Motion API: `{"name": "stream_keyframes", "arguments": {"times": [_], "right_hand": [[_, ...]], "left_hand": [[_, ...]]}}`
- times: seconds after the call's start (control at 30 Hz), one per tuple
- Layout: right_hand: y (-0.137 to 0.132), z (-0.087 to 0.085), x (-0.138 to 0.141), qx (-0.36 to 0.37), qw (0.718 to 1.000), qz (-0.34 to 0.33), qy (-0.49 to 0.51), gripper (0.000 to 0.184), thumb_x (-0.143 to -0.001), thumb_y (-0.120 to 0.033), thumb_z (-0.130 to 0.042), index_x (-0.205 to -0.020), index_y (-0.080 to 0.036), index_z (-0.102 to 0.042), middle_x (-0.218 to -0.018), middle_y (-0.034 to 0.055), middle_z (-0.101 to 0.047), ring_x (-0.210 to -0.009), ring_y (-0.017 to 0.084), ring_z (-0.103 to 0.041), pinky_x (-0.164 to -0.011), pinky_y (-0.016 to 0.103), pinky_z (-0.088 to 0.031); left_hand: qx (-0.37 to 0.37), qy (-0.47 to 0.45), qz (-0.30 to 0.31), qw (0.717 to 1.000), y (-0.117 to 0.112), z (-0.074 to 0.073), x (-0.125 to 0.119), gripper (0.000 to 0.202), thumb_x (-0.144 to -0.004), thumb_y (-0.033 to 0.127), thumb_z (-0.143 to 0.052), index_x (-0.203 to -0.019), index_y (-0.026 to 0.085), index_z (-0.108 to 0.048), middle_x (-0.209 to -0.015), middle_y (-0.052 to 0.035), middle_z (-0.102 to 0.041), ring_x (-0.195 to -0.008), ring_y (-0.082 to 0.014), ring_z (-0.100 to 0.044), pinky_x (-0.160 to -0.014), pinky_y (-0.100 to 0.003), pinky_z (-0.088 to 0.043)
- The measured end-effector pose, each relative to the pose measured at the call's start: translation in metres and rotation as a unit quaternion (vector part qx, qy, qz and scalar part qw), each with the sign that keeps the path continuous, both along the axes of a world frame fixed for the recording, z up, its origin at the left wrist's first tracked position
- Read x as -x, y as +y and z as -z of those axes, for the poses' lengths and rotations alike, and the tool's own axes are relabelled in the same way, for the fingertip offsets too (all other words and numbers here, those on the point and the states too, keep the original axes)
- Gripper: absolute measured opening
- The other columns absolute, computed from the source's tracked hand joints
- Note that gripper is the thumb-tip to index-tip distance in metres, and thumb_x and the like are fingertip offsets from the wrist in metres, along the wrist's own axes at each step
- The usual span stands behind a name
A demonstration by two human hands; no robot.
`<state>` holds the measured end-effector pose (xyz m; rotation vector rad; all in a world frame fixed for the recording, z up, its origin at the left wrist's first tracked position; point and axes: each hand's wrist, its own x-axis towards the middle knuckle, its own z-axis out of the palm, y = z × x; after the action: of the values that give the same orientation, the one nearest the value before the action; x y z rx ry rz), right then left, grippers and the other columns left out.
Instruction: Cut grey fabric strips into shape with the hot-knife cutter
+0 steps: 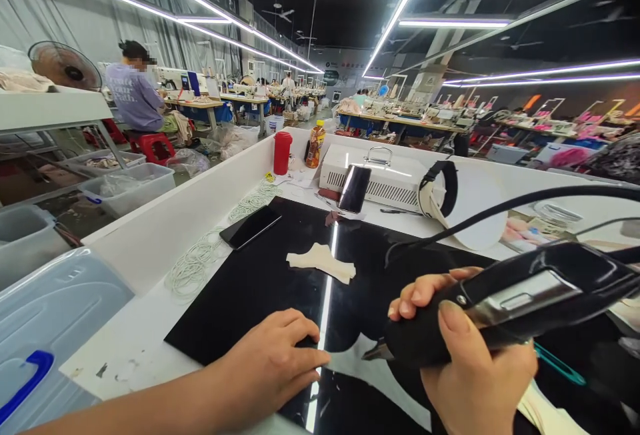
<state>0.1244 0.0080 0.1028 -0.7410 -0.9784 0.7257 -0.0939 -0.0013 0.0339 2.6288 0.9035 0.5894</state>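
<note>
My right hand (475,361) is wrapped round a black corded handheld power tool (520,305) with a silver plate on its side. Its narrow metal tip points left and meets a pale grey-white fabric piece (385,381) on the glossy black board (235,308). From the left, my left hand (285,358) rests on the board with fingers bent together, fingertips on the left end of that fabric. Beyond the hands lies a small cream fabric cutout (320,261). Partly behind my right hand are cream pieces (547,411) and a teal looped handle (560,363).
A dark phone (251,227) lies at the board's far left edge, beside coiled pale cord (195,265). Behind stand a red cup (283,153), a bottle (315,145), a vented white box (390,178) and another phone (355,188). The tool's cable (525,200) arches at right.
</note>
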Motion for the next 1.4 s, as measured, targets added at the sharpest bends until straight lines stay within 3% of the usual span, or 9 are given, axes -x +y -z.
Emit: {"name": "stream_keyframes", "arguments": {"times": [0.17,0.3,0.4,0.5,0.67,0.77,0.97,1.23,1.4], "right_hand": [[-0.004,0.002,-0.007,-0.002,1.000,0.001,-0.005,0.029,-0.083,-0.030,-0.081,-0.104,-0.027,-0.062,-0.073,-0.0031,-0.066,-0.059,0.016,-0.062,-0.053,0.032,-0.060],[-0.003,0.007,-0.009,-0.003,1.000,-0.002,-0.016,0.028,-0.087,-0.030,-0.078,-0.108,-0.028,-0.060,-0.077,-0.0029,-0.066,-0.062,0.016,-0.063,-0.058,0.034,-0.060],[-0.002,0.010,-0.009,0.002,1.000,0.014,-0.008,0.031,-0.086,-0.031,-0.079,-0.110,-0.028,-0.059,-0.077,-0.0031,-0.066,-0.063,0.016,-0.064,-0.060,0.035,-0.060],[0.000,0.011,-0.009,0.004,1.000,0.026,-0.002,0.033,-0.085,-0.032,-0.081,-0.109,-0.027,-0.058,-0.077,-0.0034,-0.066,-0.062,0.016,-0.064,-0.061,0.035,-0.060],[0.002,0.015,-0.010,-0.006,1.000,0.018,-0.015,0.032,-0.088,-0.032,-0.079,-0.111,-0.029,-0.057,-0.077,-0.0027,-0.067,-0.063,0.017,-0.064,-0.058,0.035,-0.059],[0.002,0.019,-0.009,-0.015,0.999,0.009,-0.027,0.032,-0.089,-0.032,-0.078,-0.114,-0.029,-0.058,-0.078,-0.0022,-0.067,-0.064,0.017,-0.064,-0.061,0.036,-0.060],[0.004,0.021,-0.003,-0.013,1.000,0.019,-0.019,0.033,-0.088,-0.031,-0.079,-0.115,-0.028,-0.059,-0.079,-0.0015,-0.066,-0.063,0.017,-0.064,-0.060,0.036,-0.060],[0.003,0.026,-0.004,-0.023,0.999,0.003,-0.023,0.029,-0.090,-0.029,-0.077,-0.113,-0.029,-0.060,-0.079,-0.0021,-0.066,-0.066,0.017,-0.063,-0.063,0.036,-0.059],[0.003,0.027,-0.004,-0.028,0.999,-0.006,-0.028,0.027,-0.092,-0.025,-0.073,-0.115,-0.030,-0.060,-0.080,-0.0016,-0.066,-0.067,0.017,-0.064,-0.061,0.035,-0.059]], "left_hand": [[0.024,-0.013,0.035,0.999,-0.004,-0.006,-0.003,0.017,-0.097,0.018,-0.068,-0.113,0.024,-0.073,-0.113,-0.0033,-0.067,-0.103,-0.0195,-0.064,-0.094,-0.032,-0.053],[0.019,-0.026,0.064,0.997,0.012,-0.012,-0.005,0.016,-0.099,0.017,-0.065,-0.112,0.023,-0.072,-0.108,-0.0037,-0.069,-0.097,-0.0180,-0.065,-0.089,-0.030,-0.053],[0.007,-0.030,0.090,0.995,0.037,-0.017,-0.013,0.018,-0.103,0.018,-0.060,-0.118,0.021,-0.069,-0.111,-0.0060,-0.070,-0.103,-0.0197,-0.065,-0.095,-0.033,-0.052],[0.057,-0.036,0.152,0.986,0.059,-0.021,-0.026,0.029,-0.098,0.022,-0.070,-0.126,0.020,-0.062,-0.120,-0.0068,-0.070,-0.115,-0.0217,-0.064,-0.106,-0.037,-0.049],[0.118,-0.030,0.223,0.967,0.074,-0.021,-0.043,0.053,-0.086,0.030,-0.083,-0.132,0.019,-0.058,-0.127,-0.0100,-0.069,-0.132,-0.0258,-0.057,-0.112,-0.038,-0.046],[0.130,-0.015,0.241,0.962,0.077,-0.018,-0.044,0.061,-0.081,0.035,-0.087,-0.133,0.020,-0.058,-0.126,-0.0114,-0.070,-0.133,-0.0280,-0.058,-0.114,-0.042,-0.045],[0.165,-0.006,0.259,0.952,0.081,-0.013,-0.039,0.075,-0.080,0.038,-0.088,-0.143,0.026,-0.050,-0.136,-0.0101,-0.067,-0.145,-0.0304,-0.047,-0.126,-0.060,-0.022],[0.144,-0.002,0.261,0.955,0.081,-0.014,-0.040,0.076,-0.078,0.041,-0.089,-0.141,0.024,-0.051,-0.134,-0.0105,-0.068,-0.142,-0.0300,-0.051,-0.125,-0.056,-0.026],[0.159,0.003,0.259,0.953,0.082,-0.013,-0.040,0.078,-0.078,0.042,-0.089,-0.142,0.023,-0.050,-0.136,-0.0105,-0.066,-0.142,-0.0283,-0.051,-0.127,-0.056,-0.020]]}}
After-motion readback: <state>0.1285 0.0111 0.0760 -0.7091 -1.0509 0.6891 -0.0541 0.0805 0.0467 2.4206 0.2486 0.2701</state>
